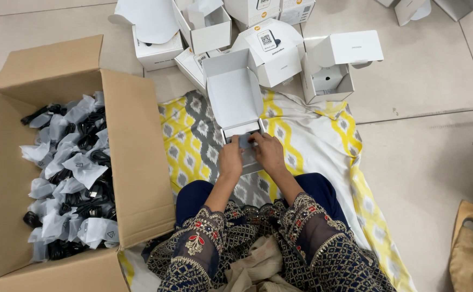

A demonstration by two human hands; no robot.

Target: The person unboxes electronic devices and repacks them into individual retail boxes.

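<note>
Both hands, left hand and right hand, press closed on an open white box; cardboard carton of bagged cables at nine o'clock.

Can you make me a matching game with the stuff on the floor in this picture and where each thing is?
Things:
1. cardboard box
2. small white box
3. cloth
4. tan bag

Places or states:
A. spread flat on the floor, yellow, grey and white
B. lid up, under the left hand and right hand
C. at the right edge of the picture
D. full of black cables in clear bags

Pairs: 1-D, 2-B, 3-A, 4-C
</note>
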